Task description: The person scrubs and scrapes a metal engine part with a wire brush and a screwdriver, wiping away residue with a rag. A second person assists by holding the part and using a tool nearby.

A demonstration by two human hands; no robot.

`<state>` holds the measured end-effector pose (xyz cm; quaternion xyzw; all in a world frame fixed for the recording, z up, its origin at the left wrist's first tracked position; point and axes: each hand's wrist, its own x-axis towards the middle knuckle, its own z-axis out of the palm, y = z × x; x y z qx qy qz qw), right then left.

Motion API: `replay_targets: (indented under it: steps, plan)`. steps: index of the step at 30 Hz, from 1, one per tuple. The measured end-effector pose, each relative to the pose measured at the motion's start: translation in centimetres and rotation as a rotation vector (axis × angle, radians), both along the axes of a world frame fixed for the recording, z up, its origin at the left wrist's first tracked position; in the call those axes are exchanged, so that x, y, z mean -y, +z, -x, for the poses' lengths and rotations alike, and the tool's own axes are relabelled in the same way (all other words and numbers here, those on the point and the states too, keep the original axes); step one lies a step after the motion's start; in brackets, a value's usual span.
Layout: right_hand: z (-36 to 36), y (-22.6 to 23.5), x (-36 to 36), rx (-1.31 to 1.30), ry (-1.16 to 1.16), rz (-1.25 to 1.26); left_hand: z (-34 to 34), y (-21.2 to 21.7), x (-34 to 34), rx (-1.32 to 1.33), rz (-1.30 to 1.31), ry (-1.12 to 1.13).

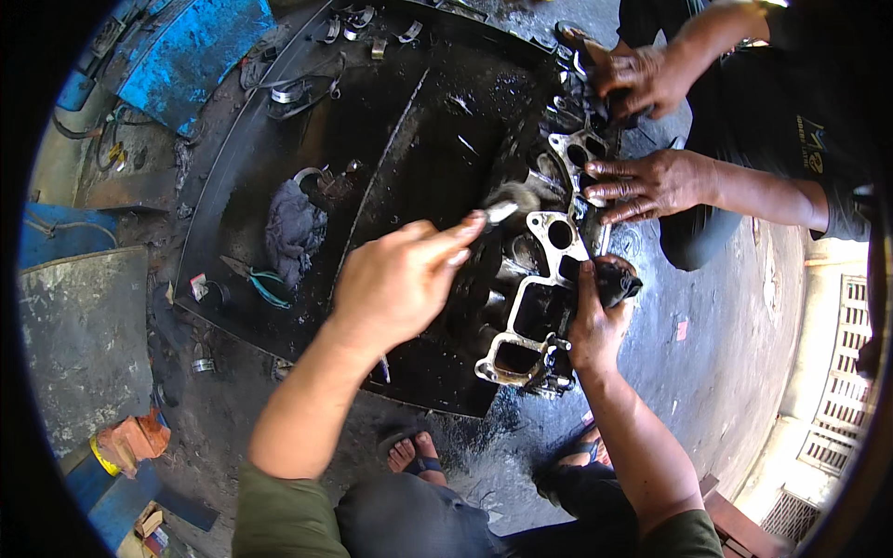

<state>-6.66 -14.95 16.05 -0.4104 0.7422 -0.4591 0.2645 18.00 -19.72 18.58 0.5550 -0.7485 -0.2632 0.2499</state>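
My left hand [395, 279] is closed on a small brush [502, 209], whose bristle end rests over a dark, oily intake manifold [544, 321] with several pale flange openings. My right hand [595, 321] grips the manifold's right side, next to a black hose stub [619, 279]. The manifold lies on the right edge of a large black metal tray [409, 139]. Across from me another person's two hands [651, 181] rest on the manifold's far end.
On the tray lie a grey rag [293, 232], green-handled pliers [260, 279] and several metal clamps [358, 23]. A blue metal panel [191, 51] stands at the back left. My sandalled feet [414, 456] are below on wet concrete; a grating [842, 372] is at the right.
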Motion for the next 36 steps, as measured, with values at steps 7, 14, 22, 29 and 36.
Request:
replay_targets:
  steps: [7, 14, 22, 29, 36]
  plan:
    - [-0.3, 0.1, 0.1, 0.008, 0.081, 0.118, -1.5, 0.6, 1.3, 0.065, 0.211, -0.123]
    - [-0.4, 0.6, 0.2, -0.104, 0.084, 0.116, 1.9, 6.3, 4.6, 0.466, 0.411, -0.292]
    - [-0.3, 0.2, 0.1, 0.027, 0.061, 0.108, 6.7, 12.8, 7.8, 0.968, 0.075, -0.548]
    - [-1.3, 0.5, 0.5, 0.067, -0.033, 0.095, 4.0, 9.1, 3.9, 0.78, 0.135, -0.302]
    - [0.7, 2.5, -0.4, -0.08, 0.144, -0.122, -4.4, -3.6, -1.6, -0.073, -0.27, 0.034]
